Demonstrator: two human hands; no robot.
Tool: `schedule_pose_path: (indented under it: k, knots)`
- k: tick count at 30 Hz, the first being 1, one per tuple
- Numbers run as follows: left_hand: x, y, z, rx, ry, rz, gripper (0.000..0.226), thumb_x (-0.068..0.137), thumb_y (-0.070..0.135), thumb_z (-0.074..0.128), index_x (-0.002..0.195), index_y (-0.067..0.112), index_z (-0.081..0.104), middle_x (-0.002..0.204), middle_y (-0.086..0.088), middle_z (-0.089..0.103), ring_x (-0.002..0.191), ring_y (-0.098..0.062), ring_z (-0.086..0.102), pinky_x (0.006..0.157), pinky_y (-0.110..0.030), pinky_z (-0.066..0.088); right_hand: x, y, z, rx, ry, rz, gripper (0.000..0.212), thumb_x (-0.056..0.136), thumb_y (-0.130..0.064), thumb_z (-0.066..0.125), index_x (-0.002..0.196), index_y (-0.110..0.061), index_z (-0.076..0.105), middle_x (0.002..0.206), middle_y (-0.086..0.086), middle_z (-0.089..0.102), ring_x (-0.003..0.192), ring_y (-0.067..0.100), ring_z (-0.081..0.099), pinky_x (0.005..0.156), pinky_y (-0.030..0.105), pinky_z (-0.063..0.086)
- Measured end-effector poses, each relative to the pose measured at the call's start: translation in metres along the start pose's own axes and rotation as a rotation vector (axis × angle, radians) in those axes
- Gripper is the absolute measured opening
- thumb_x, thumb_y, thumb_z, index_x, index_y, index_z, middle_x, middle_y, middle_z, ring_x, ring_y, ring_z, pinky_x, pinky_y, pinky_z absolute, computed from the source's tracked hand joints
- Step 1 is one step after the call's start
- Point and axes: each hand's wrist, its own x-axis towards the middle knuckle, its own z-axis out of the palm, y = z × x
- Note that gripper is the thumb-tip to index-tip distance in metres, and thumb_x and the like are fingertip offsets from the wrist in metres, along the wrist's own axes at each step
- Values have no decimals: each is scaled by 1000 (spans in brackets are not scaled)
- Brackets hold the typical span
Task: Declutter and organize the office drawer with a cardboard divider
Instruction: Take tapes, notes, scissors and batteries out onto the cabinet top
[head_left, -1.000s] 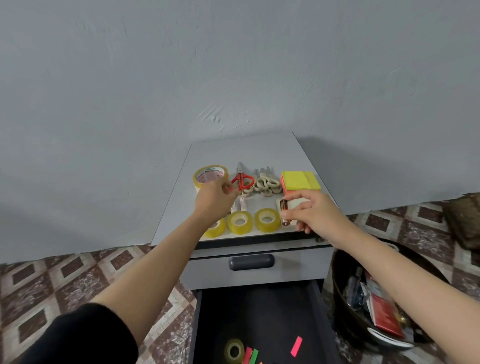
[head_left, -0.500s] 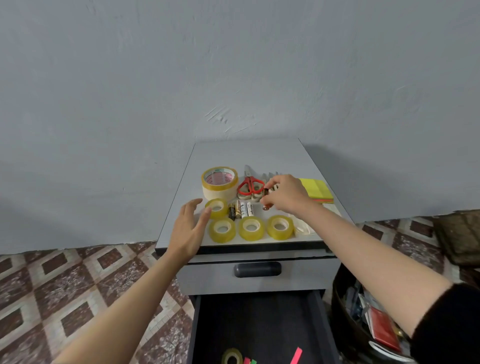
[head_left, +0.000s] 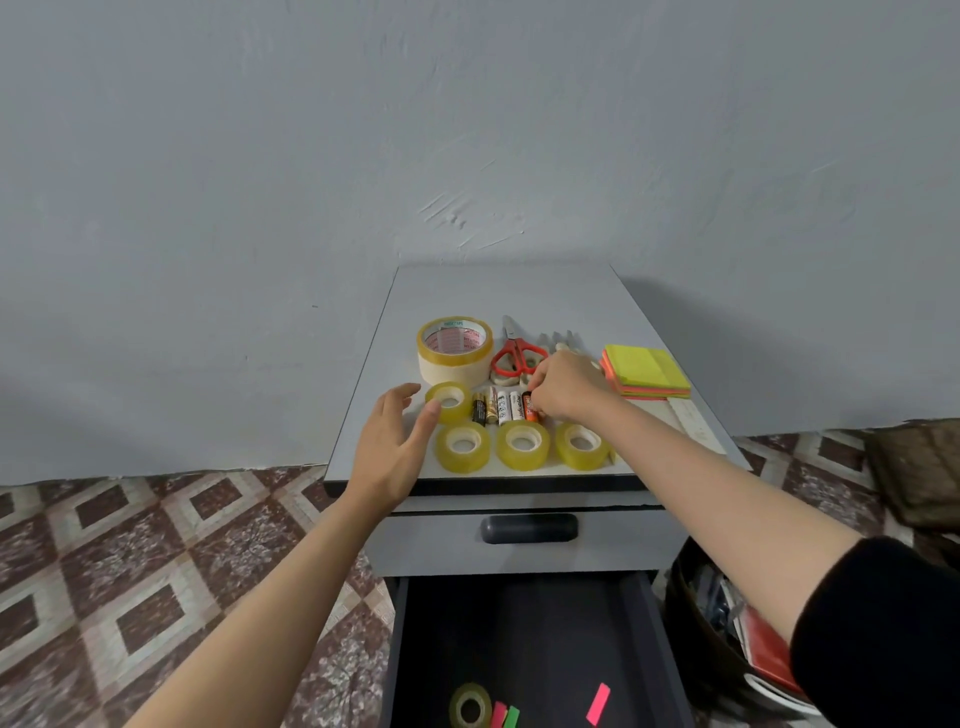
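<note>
Orange battery (head_left: 529, 407): on the cabinet top (head_left: 498, 291), upright to my view, last in a row of batteries (head_left: 496, 408) lying side by side. The others lie to its 9 o'clock, black-and-gold ones first, then white.

My right hand (head_left: 563, 387): fingertips curled down, pinching the orange battery's far end. Grip closed on it. The battery touches the top.

My left hand (head_left: 392, 441): released, fingers spread and relaxed, holding nothing. It hovers at 9 o'clock of the row. The thumb tip is just beside a small yellow tape roll (head_left: 449, 401); I cannot tell if it touches.

Row of three more yellow tape rolls (head_left: 522, 444) at 6 o'clock of the batteries, along the near edge of the top.

Large tape roll (head_left: 454, 345) at 11 o'clock of the batteries, lying flat. Red-handled scissors (head_left: 511, 356) at 12 o'clock, blades pointing away. More scissors beyond my right hand, mostly hidden.

Sticky-note stack (head_left: 647, 371) at 3 o'clock, yellow on top, orange beneath. A pale ruler (head_left: 691, 418) lies along the right edge.

Below: upper drawer closed, dark handle (head_left: 529, 528). The lower drawer (head_left: 524, 623) is pulled open, dark inside, with a tape roll (head_left: 470, 706), pink and green tabs (head_left: 505, 716) and a pink slip (head_left: 597, 704).

Black bin (head_left: 696, 623) at 4 o'clock of the cabinet, with papers inside.
</note>
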Motion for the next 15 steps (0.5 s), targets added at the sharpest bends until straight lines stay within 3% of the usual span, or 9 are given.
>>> schedule_pose_path:
  k: [4, 7, 10, 11, 15]
  knots:
    - [0, -1, 1, 24, 8, 15, 54, 95, 46, 41, 136, 11, 40, 141, -8, 44, 126, -21, 43, 100, -32, 35, 2, 1, 3, 7, 8, 11, 29, 86, -14, 62, 114, -10, 63, 134, 8, 54, 112, 25, 57, 88, 32, 48]
    - [-1, 1, 0, 26, -10, 3, 66, 87, 56, 37, 136, 11, 40, 140, -8, 44, 126, -21, 44, 99, -32, 36, -1, 1, 2, 1, 17, 8, 22, 85, -14, 62, 106, -8, 66, 130, 8, 56, 112, 25, 57, 84, 30, 47]
    - [-4, 4, -1, 28, -14, -7, 68, 87, 56, 37, 136, 10, 41, 140, -9, 45, 126, -21, 44, 99, -33, 36, -3, 4, -2, 52, 34, 21, 4, 80, -10, 61, 77, -6, 62, 98, 6, 61, 92, 25, 62, 64, 28, 45]
    - [-5, 5, -1, 31, -12, -8, 62, 92, 53, 39, 136, 9, 41, 140, -9, 45, 126, -21, 44, 100, -33, 36, -4, 5, -3, 76, 43, 24, 4, 79, -8, 61, 75, -6, 61, 92, 5, 61, 87, 25, 61, 62, 28, 44]
    - [-16, 13, -5, 47, -59, -27, 56, 95, 45, 41, 137, 8, 38, 142, -10, 43, 128, -21, 41, 103, -34, 34, -23, 8, -14, 189, 101, -37, 15, 80, -6, 62, 89, -8, 74, 101, 4, 71, 97, 20, 62, 79, 30, 50]
